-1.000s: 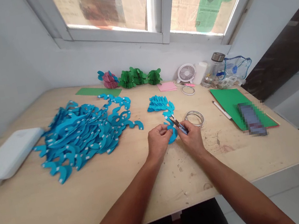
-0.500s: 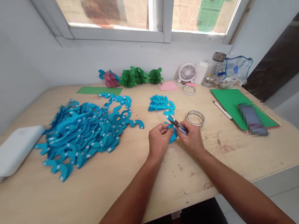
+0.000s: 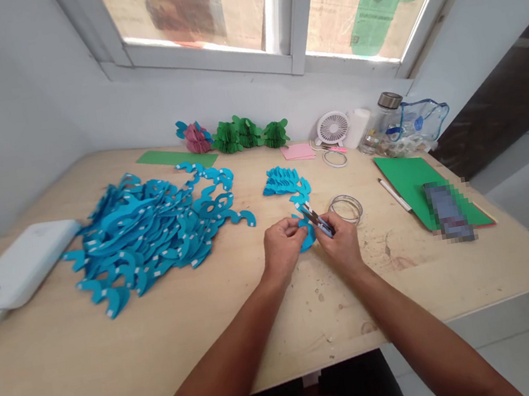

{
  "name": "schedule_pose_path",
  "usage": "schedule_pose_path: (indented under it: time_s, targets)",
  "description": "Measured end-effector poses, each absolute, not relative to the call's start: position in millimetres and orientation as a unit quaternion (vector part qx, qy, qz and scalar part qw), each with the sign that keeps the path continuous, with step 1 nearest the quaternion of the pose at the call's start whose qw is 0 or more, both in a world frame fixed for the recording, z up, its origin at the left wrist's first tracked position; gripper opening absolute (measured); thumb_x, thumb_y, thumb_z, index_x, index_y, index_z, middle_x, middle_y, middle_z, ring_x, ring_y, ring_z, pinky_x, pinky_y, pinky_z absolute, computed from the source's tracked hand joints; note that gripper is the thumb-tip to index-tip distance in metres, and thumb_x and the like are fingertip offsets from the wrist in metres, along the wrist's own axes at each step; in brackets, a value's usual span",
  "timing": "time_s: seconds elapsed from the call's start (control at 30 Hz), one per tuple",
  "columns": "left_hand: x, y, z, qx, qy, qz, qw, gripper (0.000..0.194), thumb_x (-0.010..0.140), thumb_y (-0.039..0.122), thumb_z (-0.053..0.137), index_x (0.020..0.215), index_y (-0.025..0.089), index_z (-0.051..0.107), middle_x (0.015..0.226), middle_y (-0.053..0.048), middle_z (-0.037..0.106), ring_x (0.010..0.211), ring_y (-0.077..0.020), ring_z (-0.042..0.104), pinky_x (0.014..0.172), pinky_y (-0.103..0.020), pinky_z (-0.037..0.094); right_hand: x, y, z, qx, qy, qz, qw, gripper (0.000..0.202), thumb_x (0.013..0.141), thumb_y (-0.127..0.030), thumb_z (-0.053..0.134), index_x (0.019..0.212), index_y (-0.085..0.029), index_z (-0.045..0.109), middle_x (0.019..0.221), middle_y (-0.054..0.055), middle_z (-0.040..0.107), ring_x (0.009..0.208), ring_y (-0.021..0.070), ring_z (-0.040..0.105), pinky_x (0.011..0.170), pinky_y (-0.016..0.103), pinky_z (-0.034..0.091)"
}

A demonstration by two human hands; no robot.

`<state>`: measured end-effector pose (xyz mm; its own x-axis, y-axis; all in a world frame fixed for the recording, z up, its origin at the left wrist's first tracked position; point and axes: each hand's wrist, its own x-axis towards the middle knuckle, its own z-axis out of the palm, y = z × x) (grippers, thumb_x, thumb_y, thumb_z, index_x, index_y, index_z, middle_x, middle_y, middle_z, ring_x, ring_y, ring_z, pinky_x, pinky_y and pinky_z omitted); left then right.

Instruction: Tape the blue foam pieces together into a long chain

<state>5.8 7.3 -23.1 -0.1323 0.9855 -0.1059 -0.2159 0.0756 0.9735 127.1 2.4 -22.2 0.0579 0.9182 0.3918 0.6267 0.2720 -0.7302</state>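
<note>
Near the middle of the table, my left hand [image 3: 283,245] pinches a curved blue paper piece [image 3: 308,238]. My right hand [image 3: 341,239] is closed on a small dark-and-grey cutting tool [image 3: 320,221], whose tip lies over the blue paper beside white tabs. Just beyond the hands lies a small stack of blue paper pieces [image 3: 285,181], with a loose chain trailing toward me. To the left spreads a large heap of blue curved pieces [image 3: 149,234] with white tabs. The tool's exact type is hard to make out.
A white power bank [image 3: 17,266] lies far left. Folded green paper shapes [image 3: 246,133] line the wall near a small fan [image 3: 332,127] and a glass bottle [image 3: 383,117]. Tape rolls [image 3: 346,209], a pen [image 3: 394,194] and green sheets [image 3: 407,174] lie right.
The camera view has shifted slightly. The tool's tip looks a little more apart over the blue paper; both hands hold nearly the same place.
</note>
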Motion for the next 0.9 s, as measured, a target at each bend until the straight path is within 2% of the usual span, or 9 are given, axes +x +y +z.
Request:
schedule_pose_path:
  time_s: [0.9]
  targets:
    - [6.3, 6.5, -20.8, 0.398, 0.483, 0.564, 0.539, 0.014, 0.055, 0.017, 0.064, 0.069, 0.013, 0.066, 0.065, -0.002, 0.068, 0.059, -0.0140, 0.060, 0.052, -0.021, 0.046, 126.3, 3.3, -26.7, -0.576, -0.682, 0.171, 0.418, 0.012, 0.073, -0.028, 0.052, 0.070, -0.019, 0.058, 0.056, -0.003, 0.053, 0.051, 0.0111, 0.046, 0.051, 0.021, 0.035]
